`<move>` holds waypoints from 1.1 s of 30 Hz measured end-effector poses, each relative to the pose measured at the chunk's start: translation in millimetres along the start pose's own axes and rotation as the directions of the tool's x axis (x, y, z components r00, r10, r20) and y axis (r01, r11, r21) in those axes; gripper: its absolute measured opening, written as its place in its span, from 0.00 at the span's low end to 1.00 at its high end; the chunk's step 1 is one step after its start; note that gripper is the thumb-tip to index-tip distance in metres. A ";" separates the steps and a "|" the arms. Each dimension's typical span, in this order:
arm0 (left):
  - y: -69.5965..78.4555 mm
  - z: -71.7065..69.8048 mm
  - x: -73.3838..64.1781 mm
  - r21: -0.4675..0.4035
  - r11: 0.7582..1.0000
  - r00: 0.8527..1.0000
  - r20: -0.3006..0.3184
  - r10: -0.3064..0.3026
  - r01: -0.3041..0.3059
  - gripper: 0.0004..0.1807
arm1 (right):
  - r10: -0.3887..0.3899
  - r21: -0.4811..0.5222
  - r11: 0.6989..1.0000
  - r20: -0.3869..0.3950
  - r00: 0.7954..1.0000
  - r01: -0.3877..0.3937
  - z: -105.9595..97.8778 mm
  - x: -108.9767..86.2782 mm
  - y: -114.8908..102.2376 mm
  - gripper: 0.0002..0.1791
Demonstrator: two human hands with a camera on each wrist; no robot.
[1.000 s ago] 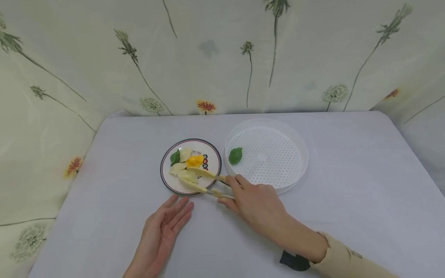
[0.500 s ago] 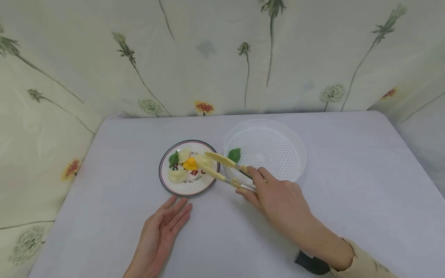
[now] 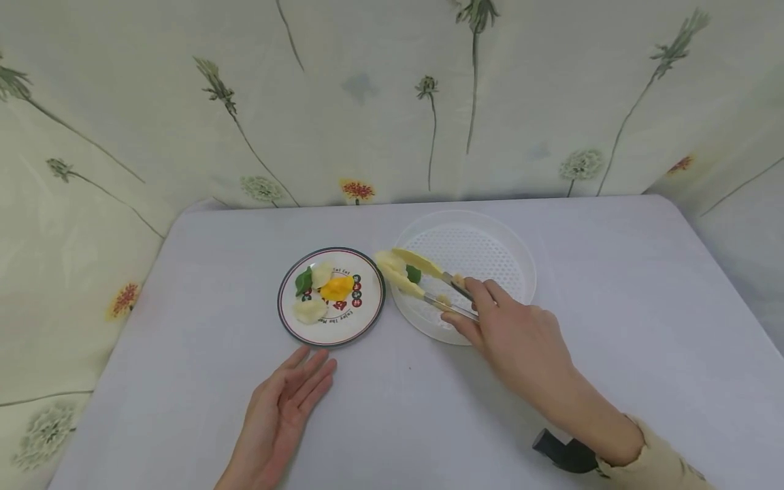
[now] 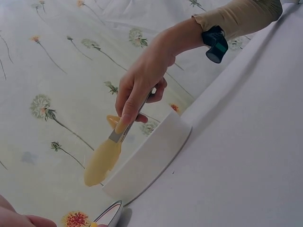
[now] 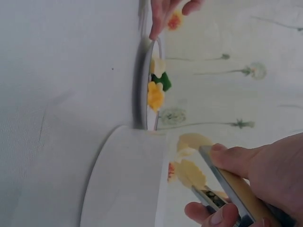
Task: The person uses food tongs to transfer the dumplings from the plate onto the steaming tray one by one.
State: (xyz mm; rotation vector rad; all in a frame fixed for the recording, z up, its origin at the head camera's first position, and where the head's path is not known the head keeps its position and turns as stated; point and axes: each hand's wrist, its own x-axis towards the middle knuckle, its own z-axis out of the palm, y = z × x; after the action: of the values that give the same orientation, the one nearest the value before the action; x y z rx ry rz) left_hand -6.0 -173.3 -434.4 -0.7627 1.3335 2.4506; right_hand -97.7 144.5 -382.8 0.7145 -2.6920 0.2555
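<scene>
My right hand (image 3: 520, 333) grips a pair of tongs (image 3: 422, 265) with pale yellow tips and metal arms. Between the tips is a pale dumpling-like piece (image 3: 387, 261), over the left rim of a round white steamer tray (image 3: 525, 272) with a perforated bottom. A green piece (image 3: 414, 274) lies in the tray, partly hidden by the tongs. On the round plate (image 3: 361, 320) to the left sit two pale pieces (image 3: 310, 311), an orange piece (image 3: 337, 288) and a green piece (image 3: 303, 280). My left hand (image 3: 282, 408) lies palm up, fingers extended, fingertips at the plate's near rim.
A white cloth (image 3: 398, 422) covers the table. Behind it hangs a flower-printed curtain (image 3: 380, 136). The tray's raised side wall (image 4: 147, 158) stands close to the right of the plate. A black wrist device (image 3: 566, 452) sits below my right wrist.
The tongs have lifted one pale piece from the plate and carried it rightward to the tray's left edge. My left hand stays in place by the plate.
</scene>
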 end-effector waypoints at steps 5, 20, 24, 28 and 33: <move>-0.4 -0.1 -0.9 -0.007 1.000 1.000 0.007 0.006 -0.006 0.34 | -0.013 -0.025 1.000 -0.056 0.998 0.011 3.3 -0.2 8.2 0.29; 0.3 -0.5 -0.4 -0.005 1.000 1.000 0.001 -0.009 0.009 0.34 | 0.078 -0.072 0.994 -0.028 0.997 -0.080 9.6 5.5 26.7 0.29; 0.5 0.1 -0.4 -0.004 1.000 1.000 -0.004 -0.011 0.011 0.34 | 0.097 -0.066 0.993 0.012 0.995 -0.096 11.7 6.4 27.8 0.29; 1.0 0.5 -0.4 -0.005 1.000 1.000 -0.007 -0.012 0.012 0.34 | 0.100 -0.064 0.993 0.025 0.995 -0.099 13.9 6.5 28.7 0.29; 1.5 0.6 -0.7 -0.007 1.000 1.000 -0.007 -0.014 0.014 0.35 | 0.080 -0.071 0.994 -0.015 0.997 -0.081 16.6 6.0 30.5 0.29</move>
State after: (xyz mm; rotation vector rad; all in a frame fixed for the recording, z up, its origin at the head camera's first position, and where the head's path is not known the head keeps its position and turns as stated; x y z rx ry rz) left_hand -6.3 -173.5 -432.8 -0.7799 1.3183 2.4450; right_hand -122.7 163.7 -398.5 0.5826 -2.7064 0.1813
